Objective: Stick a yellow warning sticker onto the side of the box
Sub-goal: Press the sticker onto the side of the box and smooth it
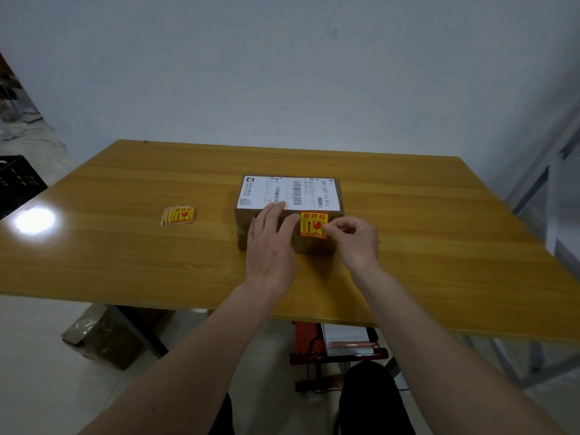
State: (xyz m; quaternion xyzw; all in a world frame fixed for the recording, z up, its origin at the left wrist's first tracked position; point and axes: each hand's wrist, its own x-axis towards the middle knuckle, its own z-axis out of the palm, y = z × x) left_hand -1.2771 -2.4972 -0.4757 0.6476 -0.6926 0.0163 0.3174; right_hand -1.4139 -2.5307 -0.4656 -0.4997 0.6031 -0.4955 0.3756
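A brown cardboard box with a white shipping label on top stands at the middle of the wooden table. A yellow and red warning sticker lies against the box's near side, at its right half. My left hand rests flat on the box's near side and top edge, fingers spread, its fingertips beside the sticker's left edge. My right hand pinches the sticker's right edge between thumb and forefinger.
A small stack of the same yellow stickers lies on the table to the left of the box. A black crate stands off the table's left side. Cardboard and a red frame sit on the floor under the table.
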